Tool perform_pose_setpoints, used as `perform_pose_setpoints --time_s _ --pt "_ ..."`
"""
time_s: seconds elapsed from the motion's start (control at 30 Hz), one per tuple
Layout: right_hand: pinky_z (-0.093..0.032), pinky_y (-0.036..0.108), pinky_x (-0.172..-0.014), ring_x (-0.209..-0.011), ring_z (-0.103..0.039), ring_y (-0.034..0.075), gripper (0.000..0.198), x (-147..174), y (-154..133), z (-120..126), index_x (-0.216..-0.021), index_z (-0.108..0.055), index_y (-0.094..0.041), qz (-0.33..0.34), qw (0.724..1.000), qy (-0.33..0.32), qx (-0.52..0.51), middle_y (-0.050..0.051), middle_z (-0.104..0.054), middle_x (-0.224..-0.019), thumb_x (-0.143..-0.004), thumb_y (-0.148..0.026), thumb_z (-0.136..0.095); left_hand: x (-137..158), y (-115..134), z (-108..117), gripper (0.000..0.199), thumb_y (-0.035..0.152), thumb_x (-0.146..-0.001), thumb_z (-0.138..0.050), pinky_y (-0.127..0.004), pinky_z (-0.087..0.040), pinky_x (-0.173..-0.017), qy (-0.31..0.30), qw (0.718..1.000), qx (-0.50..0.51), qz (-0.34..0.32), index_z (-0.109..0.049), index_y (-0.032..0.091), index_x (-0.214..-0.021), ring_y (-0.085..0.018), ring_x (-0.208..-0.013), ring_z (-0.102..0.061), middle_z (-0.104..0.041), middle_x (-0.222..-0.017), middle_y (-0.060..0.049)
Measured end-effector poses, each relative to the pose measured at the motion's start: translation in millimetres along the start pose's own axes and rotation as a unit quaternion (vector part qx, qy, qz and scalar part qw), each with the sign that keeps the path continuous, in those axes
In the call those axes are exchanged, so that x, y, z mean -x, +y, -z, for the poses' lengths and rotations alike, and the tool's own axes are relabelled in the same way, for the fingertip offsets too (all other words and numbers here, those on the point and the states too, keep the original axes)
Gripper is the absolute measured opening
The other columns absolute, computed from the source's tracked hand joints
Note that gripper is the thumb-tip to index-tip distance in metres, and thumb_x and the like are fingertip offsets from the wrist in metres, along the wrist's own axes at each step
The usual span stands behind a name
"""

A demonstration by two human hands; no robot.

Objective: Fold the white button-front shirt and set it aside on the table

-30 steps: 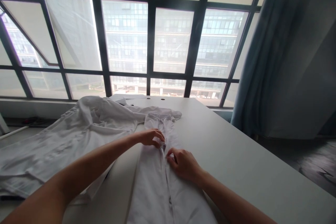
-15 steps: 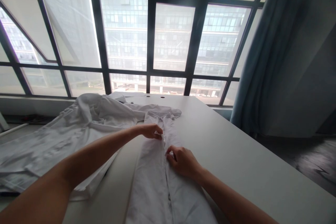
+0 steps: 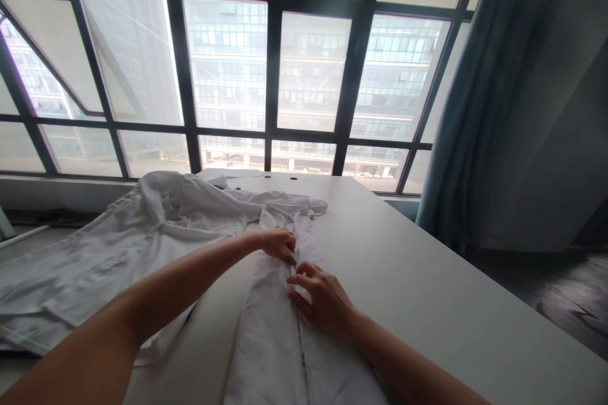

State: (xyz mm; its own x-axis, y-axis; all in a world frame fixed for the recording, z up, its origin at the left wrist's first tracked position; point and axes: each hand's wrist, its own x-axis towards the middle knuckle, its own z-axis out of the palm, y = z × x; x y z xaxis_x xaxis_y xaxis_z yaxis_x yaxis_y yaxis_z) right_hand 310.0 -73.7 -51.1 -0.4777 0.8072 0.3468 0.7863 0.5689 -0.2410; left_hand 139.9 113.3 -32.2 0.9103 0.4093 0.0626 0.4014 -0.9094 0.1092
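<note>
A white button-front garment (image 3: 268, 329) with a collar, perhaps a shirt or lab coat, lies lengthwise in front of me, its collar end away from me. Down its middle runs the front opening, its two edges side by side. My left hand (image 3: 279, 243) pinches the fabric edge at this opening, below the collar. Just nearer to me, my right hand (image 3: 325, 297) rests on the right front panel. Its thumb and fingers are apart and touch the opening's edge. Any button under the fingertips is too small to make out.
A second white garment (image 3: 190, 212) lies crumpled to the left, one sleeve reaching behind the collar. Both are on a white table (image 3: 408, 266), whose right edge slants toward me. Beyond stand large dark-framed windows (image 3: 228, 63); a blue-grey curtain (image 3: 479, 114) hangs at right.
My right hand has moved slightly left onto the opening, its fingers spreading from a curl. My left fingertips have come down a little toward it.
</note>
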Motion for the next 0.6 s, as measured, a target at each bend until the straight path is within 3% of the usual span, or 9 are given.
perform_pose_setpoints --time_s 0.13,0.33,0.5,0.6 --pt "-0.040 0.045 -0.104 -0.119 -0.054 0.029 0.034 0.4 -4.0 -1.1 -0.122 -0.067 -0.022 0.001 1.000 -0.011 0.003 0.010 -0.060 -0.131 -0.092 -0.037 -0.063 10.8 -13.7 -11.3 0.022 0.038 -0.092 -0.065 -0.031 -0.043 -0.086 0.061 0.997 -0.032 -0.023 -0.071 0.020 -0.080 -0.020 -0.089 -0.064 -0.071 -0.085 -0.004" --pt "-0.035 0.047 -0.109 -0.123 -0.052 0.029 0.038 1.7 -6.1 -3.2 -0.128 -0.064 -0.021 0.001 0.999 -0.052 -0.007 0.011 -0.059 -0.134 -0.095 -0.038 -0.057 15.7 -20.1 -31.2 0.031 0.044 -0.096 -0.057 -0.036 -0.042 -0.092 0.123 0.989 -0.084 0.003 -0.067 0.018 -0.083 -0.022 -0.093 -0.063 -0.070 -0.090 -0.008" --pt "-0.033 0.045 -0.113 -0.129 -0.047 0.028 0.043 2.9 -7.6 -2.9 -0.133 -0.061 -0.020 0.009 0.999 -0.038 -0.008 0.012 -0.055 -0.140 -0.095 -0.040 -0.059 13.2 -40.5 -28.6 0.031 0.035 -0.102 -0.044 -0.036 -0.037 -0.101 0.186 0.980 -0.069 0.018 -0.069 0.020 -0.091 -0.021 -0.106 -0.060 -0.070 -0.106 -0.006" --pt "-0.029 0.045 -0.115 -0.134 -0.044 0.028 0.043 3.0 -8.7 -3.2 -0.133 -0.061 -0.021 0.025 0.999 -0.043 -0.013 0.011 -0.052 -0.144 -0.095 -0.040 -0.058 7.6 -54.8 -22.5 0.034 0.033 -0.102 -0.043 -0.036 -0.033 -0.105 0.195 0.979 -0.050 -0.015 -0.069 0.020 -0.085 -0.019 -0.104 -0.061 -0.071 -0.099 -0.006"
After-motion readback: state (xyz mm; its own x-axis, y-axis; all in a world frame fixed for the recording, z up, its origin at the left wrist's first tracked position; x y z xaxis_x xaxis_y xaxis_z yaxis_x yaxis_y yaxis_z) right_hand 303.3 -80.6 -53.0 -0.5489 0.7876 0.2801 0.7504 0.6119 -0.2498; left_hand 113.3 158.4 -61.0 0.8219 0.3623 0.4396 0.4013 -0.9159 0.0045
